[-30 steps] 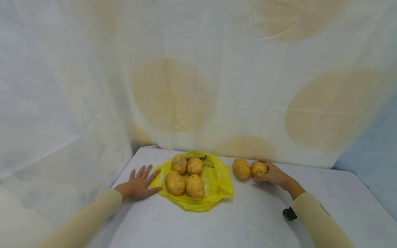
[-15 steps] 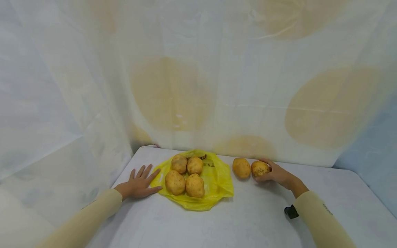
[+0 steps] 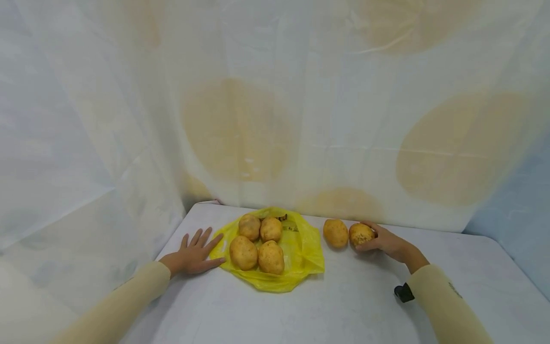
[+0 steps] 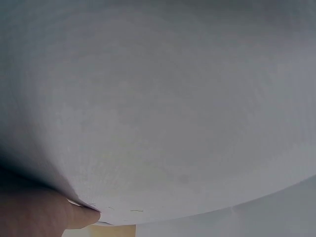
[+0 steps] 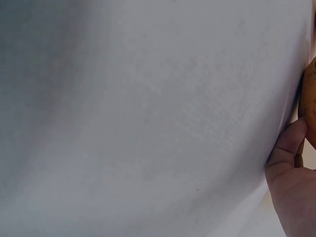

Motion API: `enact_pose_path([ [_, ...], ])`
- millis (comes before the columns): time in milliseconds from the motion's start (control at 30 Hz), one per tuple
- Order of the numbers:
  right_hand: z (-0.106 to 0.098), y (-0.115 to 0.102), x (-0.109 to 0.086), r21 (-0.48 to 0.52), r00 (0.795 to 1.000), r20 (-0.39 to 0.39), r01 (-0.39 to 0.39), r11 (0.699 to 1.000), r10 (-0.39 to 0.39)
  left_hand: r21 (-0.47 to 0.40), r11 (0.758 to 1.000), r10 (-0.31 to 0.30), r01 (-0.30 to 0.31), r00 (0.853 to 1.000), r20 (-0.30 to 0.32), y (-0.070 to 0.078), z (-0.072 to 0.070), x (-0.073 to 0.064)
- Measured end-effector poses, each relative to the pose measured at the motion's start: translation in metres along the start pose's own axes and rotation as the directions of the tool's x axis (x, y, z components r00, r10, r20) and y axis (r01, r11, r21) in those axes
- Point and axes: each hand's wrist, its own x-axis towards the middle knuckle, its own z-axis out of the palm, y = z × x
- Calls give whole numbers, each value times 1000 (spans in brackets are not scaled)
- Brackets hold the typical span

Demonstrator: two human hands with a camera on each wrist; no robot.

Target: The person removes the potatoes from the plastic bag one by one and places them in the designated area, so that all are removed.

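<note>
Right hand (image 3: 388, 244) at a potato (image 3: 360, 234), right of centre in the lower half of the head view. The potato rests on the table (image 3: 292, 315), just beside a second potato (image 3: 336, 233) to its left in the frame. It should handle as a firm, stiff, moderately heavy body, not fragile, though its rounded skin may roll or slip under an uneven hold. The broad middle, taken from opposite sides, would seem the surest place to grasp; a roughened patch on the near right side may give some friction. The right fingers are parted by about the potato's breadth and curve round it, the thumb (image 3: 366, 246) on the near side; the right wrist view shows the thumb tip against the skin.

Left hand (image 3: 191, 258), left of centre: flat on the table, fingers spread wide and grasping nothing, two tips at the left edge of a yellow bag (image 3: 302, 260); pressure cannot be told. Four potatoes (image 3: 244, 253) lie on the bag.
</note>
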Motion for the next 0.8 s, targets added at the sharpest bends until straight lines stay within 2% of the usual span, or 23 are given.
enact_pose_path([
  [333, 1, 3, 3, 5, 1000, -20, 4, 1000, -4, -15, 1000, 12, -12, 1000, -8, -2, 1, 1],
  [800, 2, 11, 7, -8, 999, -43, 11, 1000, -11, -11, 1000, 13, -14, 998, -57, -12, 15, 9],
])
